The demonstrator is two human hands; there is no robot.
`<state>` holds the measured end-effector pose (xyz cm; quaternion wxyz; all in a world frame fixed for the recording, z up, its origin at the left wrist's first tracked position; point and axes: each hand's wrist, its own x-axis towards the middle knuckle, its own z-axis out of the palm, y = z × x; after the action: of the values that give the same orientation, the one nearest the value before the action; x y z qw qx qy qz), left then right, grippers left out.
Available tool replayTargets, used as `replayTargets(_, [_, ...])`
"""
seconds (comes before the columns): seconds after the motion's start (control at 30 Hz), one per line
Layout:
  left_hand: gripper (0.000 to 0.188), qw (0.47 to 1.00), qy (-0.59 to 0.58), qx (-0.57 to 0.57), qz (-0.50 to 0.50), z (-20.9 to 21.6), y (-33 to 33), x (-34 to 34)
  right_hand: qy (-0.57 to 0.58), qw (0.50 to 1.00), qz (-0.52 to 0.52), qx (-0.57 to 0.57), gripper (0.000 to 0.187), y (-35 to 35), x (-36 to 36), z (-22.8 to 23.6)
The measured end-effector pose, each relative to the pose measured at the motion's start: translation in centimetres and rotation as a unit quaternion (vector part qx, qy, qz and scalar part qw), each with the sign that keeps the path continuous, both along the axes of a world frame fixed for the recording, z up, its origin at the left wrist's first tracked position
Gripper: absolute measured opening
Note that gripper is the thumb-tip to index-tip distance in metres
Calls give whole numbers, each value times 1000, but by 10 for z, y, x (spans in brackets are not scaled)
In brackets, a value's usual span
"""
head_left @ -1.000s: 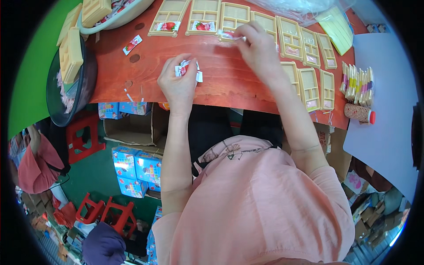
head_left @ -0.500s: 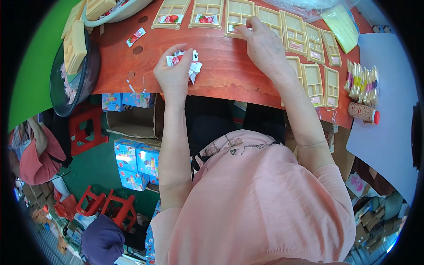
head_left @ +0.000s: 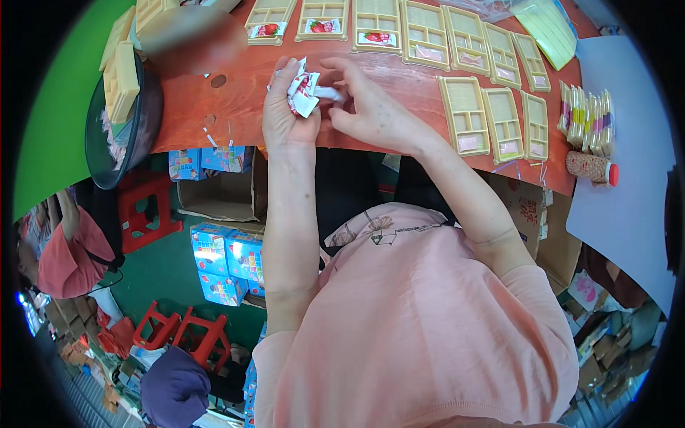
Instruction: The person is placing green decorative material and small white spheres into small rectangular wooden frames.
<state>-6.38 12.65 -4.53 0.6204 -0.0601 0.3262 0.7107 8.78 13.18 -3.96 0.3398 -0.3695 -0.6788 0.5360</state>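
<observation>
My left hand (head_left: 289, 114) is closed around a small bunch of white sachets (head_left: 303, 96) printed with red strawberries, near the table's front edge. Just to its right, my right hand (head_left: 374, 107) has thumb and forefinger spread apart. A motion-smeared white sachet end (head_left: 328, 93) pokes into that gap; whether the fingers touch it is unclear. Beyond the hands stands a row of beige compartment trays. The left tray (head_left: 273, 13), the second tray (head_left: 323, 10) and the third tray (head_left: 377, 23) each have a strawberry sachet in the front compartment. A tray to their right (head_left: 426, 16) holds a pinkish packet.
Three more trays (head_left: 467, 113) sit nearer at the right. Beyond them lie wrapped bundles (head_left: 586, 121) and a red-capped jar (head_left: 592, 169). A dark basin (head_left: 107, 153) with stacked trays stands at the left. A blurred patch covers part of the back left. Red stools (head_left: 203, 335) stand below.
My right hand has left the third tray, where a strawberry sachet now shows, and come back beside my left hand. The left hand has turned, still holding its bunch.
</observation>
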Motion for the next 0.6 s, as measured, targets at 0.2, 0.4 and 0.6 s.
replayTargets(0.2, [32,996,-83,1,-40,-15,11,11,-51,997,-39,-34,24,1,30,18])
replayTargets(0.4, [32,997,-9,29,-74,-8,4,30,-119,978,-172,9,25,38,106,19])
replayTargets(0.6, [33,986,38,50,-156,-8,1,69,-209,930,-288,97,23,73,132,4])
